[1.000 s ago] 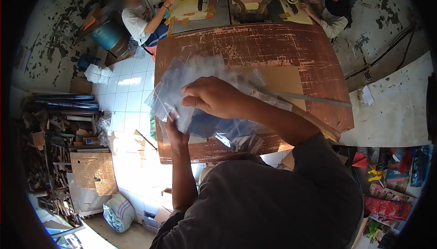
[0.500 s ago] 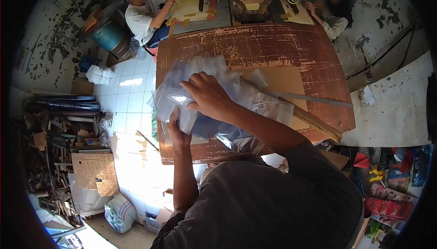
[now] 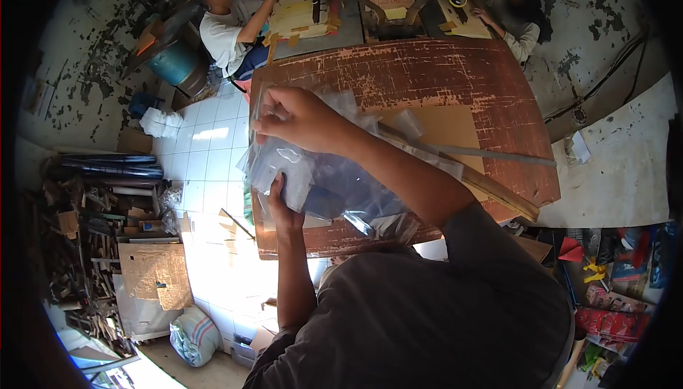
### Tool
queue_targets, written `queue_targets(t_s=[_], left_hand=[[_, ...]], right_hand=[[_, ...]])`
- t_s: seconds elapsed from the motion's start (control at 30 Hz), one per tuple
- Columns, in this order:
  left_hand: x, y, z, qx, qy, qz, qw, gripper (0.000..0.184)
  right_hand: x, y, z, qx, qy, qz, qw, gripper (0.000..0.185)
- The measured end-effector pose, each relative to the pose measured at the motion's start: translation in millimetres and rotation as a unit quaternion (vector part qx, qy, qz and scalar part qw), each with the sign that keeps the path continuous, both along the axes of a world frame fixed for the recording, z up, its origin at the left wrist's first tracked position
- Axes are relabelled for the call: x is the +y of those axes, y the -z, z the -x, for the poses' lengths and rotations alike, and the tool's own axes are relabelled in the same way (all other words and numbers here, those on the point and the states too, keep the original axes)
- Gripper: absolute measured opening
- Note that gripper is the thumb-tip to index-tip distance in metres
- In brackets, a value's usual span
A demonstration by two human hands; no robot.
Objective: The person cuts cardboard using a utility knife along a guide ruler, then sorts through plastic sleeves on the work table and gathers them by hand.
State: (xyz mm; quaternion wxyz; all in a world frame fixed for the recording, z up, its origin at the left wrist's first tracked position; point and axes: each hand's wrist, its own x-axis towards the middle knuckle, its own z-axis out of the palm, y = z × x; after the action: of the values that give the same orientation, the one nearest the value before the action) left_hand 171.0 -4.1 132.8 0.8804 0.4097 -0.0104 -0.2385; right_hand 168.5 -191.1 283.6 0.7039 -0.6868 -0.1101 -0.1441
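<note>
Clear plastic bags (image 3: 327,168) lie in a loose heap on the worn red-brown table (image 3: 455,69). My left hand (image 3: 284,207) grips the lower edge of a small stack of clear bags (image 3: 290,175), with the thumb on top. Above and to the left, my right hand (image 3: 295,120) is closed in a pinch at the upper edge of the bags; what its fingertips hold is too small to make out. A flat sheet of cardboard (image 3: 452,129) lies to the right of the heap, partly under a wooden strip (image 3: 491,188) and a grey metal strip (image 3: 498,154).
Across the table, one person (image 3: 228,33) sits at the left and another person (image 3: 519,19) at the right, beside work boards with yellow sheets. Wood scraps (image 3: 85,246) are piled at the left. A stuffed sack (image 3: 193,335) stands on the floor.
My right hand has moved up and left from over the middle of the bags to their upper left edge. My left hand keeps its grip. The view has shifted slightly.
</note>
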Motion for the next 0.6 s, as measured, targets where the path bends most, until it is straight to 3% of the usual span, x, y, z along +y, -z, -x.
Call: queue_targets(t_s=[0.07, 0.13, 0.23, 0.37, 0.47, 0.5, 0.57, 0.6], left_hand=[[1.8, 1.1, -0.3, 0.004, 0.005, -0.006, 1.0, 0.057], [1.8, 1.9, -0.5, 0.013, 0.008, 0.0, 1.0, 0.055], [0.1, 4.8, -2.7, 0.004, 0.022, 0.033, 0.999, 0.053], [-0.7, -1.2, 1.1, 0.02, 0.002, 0.005, 1.0, 0.052], [2.4, 19.2, 1.1, -0.011, -0.017, 0.041, 0.999, 0.052], [-2.6, 12.5, 4.3, 0.001, -0.053, -0.006, 0.999, 0.052], [8.2, 28.9, -2.9, 0.041, -0.017, 0.055, 0.998, 0.051], [7.6, 24.1, -6.5, 0.001, 0.018, 0.006, 1.0, 0.05]], right_hand=[[9.9, -16.6, -38.1, -0.041, -0.002, -0.038, 0.998, 0.025], [15.3, -68.5, -47.3, 0.061, -0.021, -0.029, 0.997, 0.022], [37.1, -103.5, -92.5, -0.05, -0.104, -0.107, 0.987, 0.016], [35.6, -175.2, -62.3, -0.143, -0.255, -0.21, 0.933, 0.009], [22.2, -172.8, -31.8, -0.114, -0.296, -0.248, 0.915, 0.008], [17.2, -164.9, -24.4, -0.085, -0.3, -0.243, 0.918, 0.008], [6.0, -133.8, -15.7, -0.026, -0.29, -0.21, 0.933, 0.01], [0.4, -111.7, -15.3, 0.002, -0.275, -0.182, 0.944, 0.012]])
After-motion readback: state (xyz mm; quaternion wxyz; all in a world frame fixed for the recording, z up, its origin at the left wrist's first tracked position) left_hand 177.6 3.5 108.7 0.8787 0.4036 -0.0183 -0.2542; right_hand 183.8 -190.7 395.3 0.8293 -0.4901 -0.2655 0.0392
